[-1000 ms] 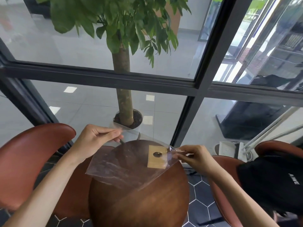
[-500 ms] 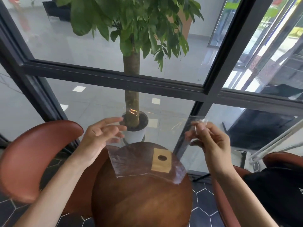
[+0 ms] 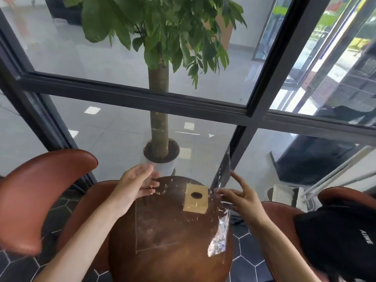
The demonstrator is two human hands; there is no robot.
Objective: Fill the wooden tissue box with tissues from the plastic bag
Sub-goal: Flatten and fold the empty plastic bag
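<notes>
A small wooden tissue box [image 3: 195,198] with a round hole in its top stands on the round wooden table [image 3: 173,261], toward the far side. A large clear plastic bag [image 3: 162,224] hangs upright in front of the box, so I see the box through it. My right hand [image 3: 239,199] pinches the bag's crumpled right edge, with its other fingers spread. My left hand [image 3: 138,186] lies with straight fingers against the bag's upper left part. No tissues show in the bag.
Brown leather chairs stand at the left [image 3: 40,196] and right [image 3: 284,216] of the table. A black garment [image 3: 337,241] lies on the right chair. Beyond the table, a glass wall with dark frames [image 3: 142,98] stands in front of a potted tree [image 3: 158,127].
The bag has been raised from draping over the table to hanging upright. My right hand came down to the bag's right edge. My left hand moved in against its left side.
</notes>
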